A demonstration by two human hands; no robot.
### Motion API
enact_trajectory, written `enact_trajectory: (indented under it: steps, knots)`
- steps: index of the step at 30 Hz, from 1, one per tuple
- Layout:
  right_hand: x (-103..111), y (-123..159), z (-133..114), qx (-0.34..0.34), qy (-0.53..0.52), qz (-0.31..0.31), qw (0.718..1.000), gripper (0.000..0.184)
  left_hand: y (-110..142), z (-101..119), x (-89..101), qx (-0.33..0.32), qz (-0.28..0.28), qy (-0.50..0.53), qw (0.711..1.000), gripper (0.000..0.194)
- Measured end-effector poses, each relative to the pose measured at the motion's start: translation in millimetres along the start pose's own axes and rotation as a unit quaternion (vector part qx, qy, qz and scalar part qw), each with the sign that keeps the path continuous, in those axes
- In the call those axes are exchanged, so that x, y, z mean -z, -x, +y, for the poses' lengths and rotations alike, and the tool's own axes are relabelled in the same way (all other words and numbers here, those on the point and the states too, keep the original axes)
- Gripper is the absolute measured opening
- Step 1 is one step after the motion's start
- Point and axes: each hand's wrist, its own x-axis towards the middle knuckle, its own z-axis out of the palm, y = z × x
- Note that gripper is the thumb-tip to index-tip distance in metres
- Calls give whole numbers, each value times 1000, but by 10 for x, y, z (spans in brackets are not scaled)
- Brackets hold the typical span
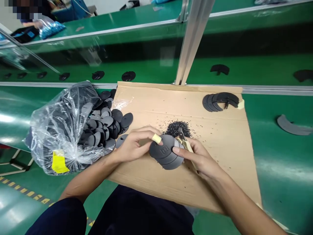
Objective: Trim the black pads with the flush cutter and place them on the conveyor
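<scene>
My left hand (133, 145) grips a small stack of dark grey plastic discs (166, 153) from the left; its thumb wears a tan finger cot. My right hand (199, 156) presses on the right side of the same stack and also holds small cutting pliers (184, 140) with tan handles. Both hands hover over a sheet of cardboard (220, 137). Just behind the stack lies a small heap of black trimmings (177, 128).
A clear plastic bag (61, 130) spilling many grey discs (107, 122) lies at the left. Fanned finished discs (220, 101) sit at the cardboard's far right. More discs ride the green conveyor belt (156, 65) behind, past a metal post (193, 36). Another person sits far left.
</scene>
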Motion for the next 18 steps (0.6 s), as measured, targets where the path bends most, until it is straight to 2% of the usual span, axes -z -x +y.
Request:
enact_trajectory:
  steps: [3, 6, 11, 18]
  knots:
    - [2, -10, -8, 21, -1, -1, 1000, 41, 36, -107, -46, 19, 27, 13, 999, 15]
    - [15, -30, -2, 33, 13, -7, 999, 37, 80, -139, -76, 8, 57, -6, 998, 18]
    - [26, -37, 40, 36, 38, 3, 999, 39, 130, -150, -149, -17, 78, -21, 997, 26]
    - [35, -31, 78, 37, 44, 13, 998, 39, 143, -157, -186, -25, 99, -48, 994, 25]
